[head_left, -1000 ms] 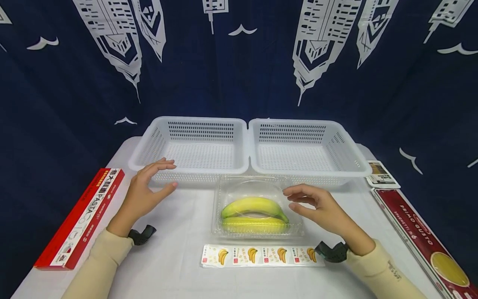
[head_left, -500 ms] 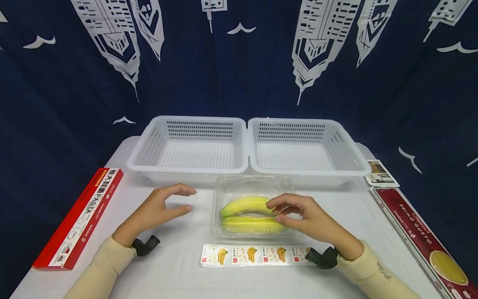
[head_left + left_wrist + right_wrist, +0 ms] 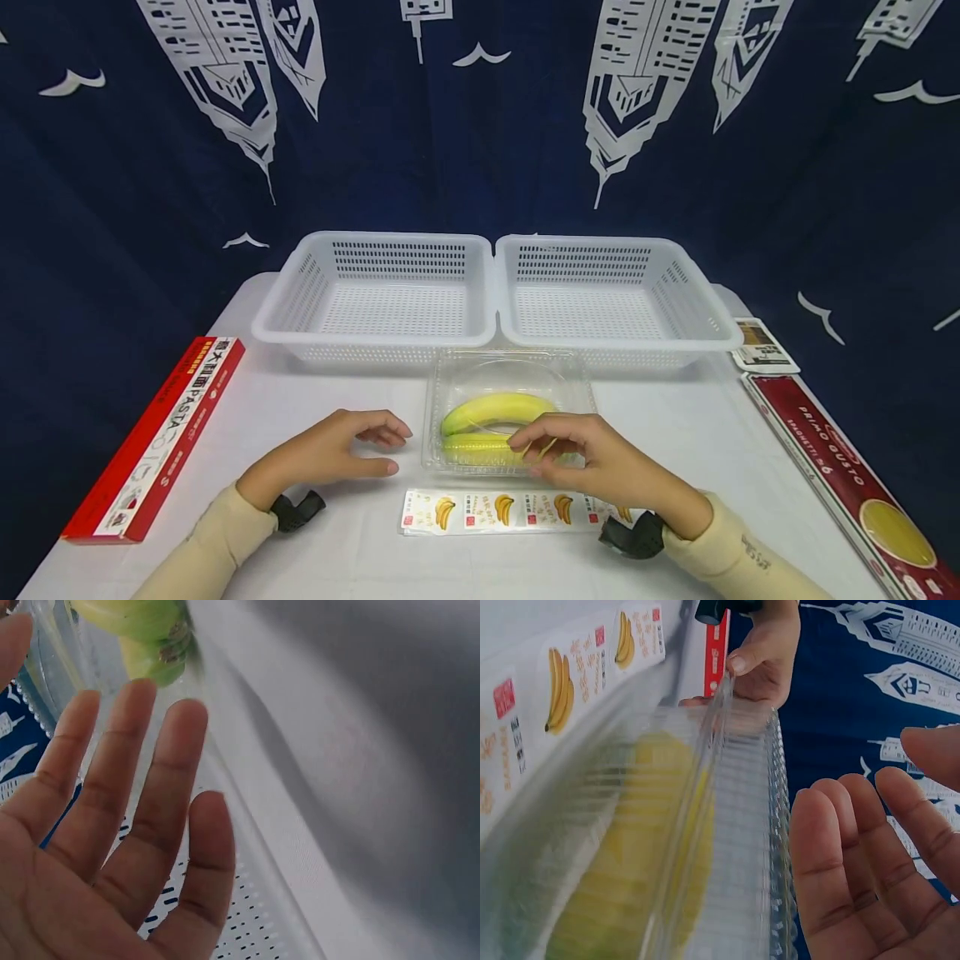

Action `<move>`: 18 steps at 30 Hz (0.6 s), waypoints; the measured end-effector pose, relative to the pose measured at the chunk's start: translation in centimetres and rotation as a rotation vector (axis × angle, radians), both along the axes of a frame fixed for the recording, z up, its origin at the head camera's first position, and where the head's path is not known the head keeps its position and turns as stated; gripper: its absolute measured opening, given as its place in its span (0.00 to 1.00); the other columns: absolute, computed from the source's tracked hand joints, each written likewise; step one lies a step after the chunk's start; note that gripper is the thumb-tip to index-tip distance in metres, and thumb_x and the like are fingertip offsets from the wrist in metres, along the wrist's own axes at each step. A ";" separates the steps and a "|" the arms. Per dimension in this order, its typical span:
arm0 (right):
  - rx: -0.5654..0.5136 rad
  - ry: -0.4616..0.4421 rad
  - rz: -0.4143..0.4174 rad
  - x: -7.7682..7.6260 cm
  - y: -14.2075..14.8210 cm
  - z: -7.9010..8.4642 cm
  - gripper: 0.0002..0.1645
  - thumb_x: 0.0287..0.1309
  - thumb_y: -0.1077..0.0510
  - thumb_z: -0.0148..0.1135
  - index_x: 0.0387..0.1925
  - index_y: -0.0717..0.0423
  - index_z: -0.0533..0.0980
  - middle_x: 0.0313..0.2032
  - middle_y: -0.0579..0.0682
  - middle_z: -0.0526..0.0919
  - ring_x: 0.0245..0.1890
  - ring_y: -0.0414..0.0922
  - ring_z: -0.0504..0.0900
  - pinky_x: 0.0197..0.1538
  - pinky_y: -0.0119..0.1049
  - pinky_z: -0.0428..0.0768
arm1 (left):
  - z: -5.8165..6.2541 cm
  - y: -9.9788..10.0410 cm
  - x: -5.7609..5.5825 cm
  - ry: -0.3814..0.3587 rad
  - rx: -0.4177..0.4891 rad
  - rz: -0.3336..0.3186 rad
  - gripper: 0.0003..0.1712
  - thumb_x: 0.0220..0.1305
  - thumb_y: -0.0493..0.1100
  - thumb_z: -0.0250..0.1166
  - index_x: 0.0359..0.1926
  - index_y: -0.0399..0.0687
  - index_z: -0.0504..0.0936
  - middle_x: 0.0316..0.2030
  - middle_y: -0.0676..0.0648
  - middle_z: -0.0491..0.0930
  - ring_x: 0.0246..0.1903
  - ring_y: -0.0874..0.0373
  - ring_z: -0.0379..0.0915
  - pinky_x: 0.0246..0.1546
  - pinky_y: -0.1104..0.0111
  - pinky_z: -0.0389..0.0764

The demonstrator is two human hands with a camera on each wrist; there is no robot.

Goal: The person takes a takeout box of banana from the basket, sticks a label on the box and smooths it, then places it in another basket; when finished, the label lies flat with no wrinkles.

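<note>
Dark navy curtain (image 3: 480, 150) behind the white-draped table (image 3: 360, 562); spreads right across the view beyond its far edge, reaches down past its left and right edges too. Carries white printed towers (image 3: 637, 42) above the table, spires pointing down, and small gull-like curves (image 3: 480, 52) beyond its far edge and off both sides. Pale, fairly even light over the table; broad grey shadows across its cloth (image 3: 337, 750) in the left wrist view.

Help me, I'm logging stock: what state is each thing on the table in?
Clear plastic clamshell box: lid down
Two yellow-green bananas: unpeeled, inside it
Two white perforated plastic baskets: upright
White paper banana-label strip: face up
Red-and-white pasta carton: lying flat
Dark-red spaghetti carton: lying flat
Small printed card: flat
</note>
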State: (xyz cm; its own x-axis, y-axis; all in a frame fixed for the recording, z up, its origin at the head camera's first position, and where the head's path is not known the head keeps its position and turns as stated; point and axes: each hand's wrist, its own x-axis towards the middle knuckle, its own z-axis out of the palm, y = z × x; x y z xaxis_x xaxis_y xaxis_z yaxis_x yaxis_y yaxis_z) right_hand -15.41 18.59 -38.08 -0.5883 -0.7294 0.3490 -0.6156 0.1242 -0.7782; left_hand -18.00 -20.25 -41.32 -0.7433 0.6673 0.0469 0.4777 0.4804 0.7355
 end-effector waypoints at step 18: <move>0.099 -0.066 0.137 1.6 -2.9 -2.8 0.14 0.69 0.70 0.67 0.54 0.62 0.84 0.48 0.56 0.89 0.44 0.33 0.84 0.47 0.34 0.89 | 0.1 1.0 0.9 -0.304 -0.050 -0.118 0.22 0.65 0.39 0.77 0.57 0.38 0.83 0.39 0.56 0.86 0.31 0.67 0.78 0.35 0.72 0.80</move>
State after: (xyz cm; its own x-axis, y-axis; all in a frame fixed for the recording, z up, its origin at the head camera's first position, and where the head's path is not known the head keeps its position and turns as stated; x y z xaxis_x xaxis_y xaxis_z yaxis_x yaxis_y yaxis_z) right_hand -13.77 15.68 -40.89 -0.5007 -0.8329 0.2356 -0.5800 0.1207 -0.8056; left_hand -17.08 -19.22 -41.23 -0.6356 0.7456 -0.2002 0.2945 0.4739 0.8299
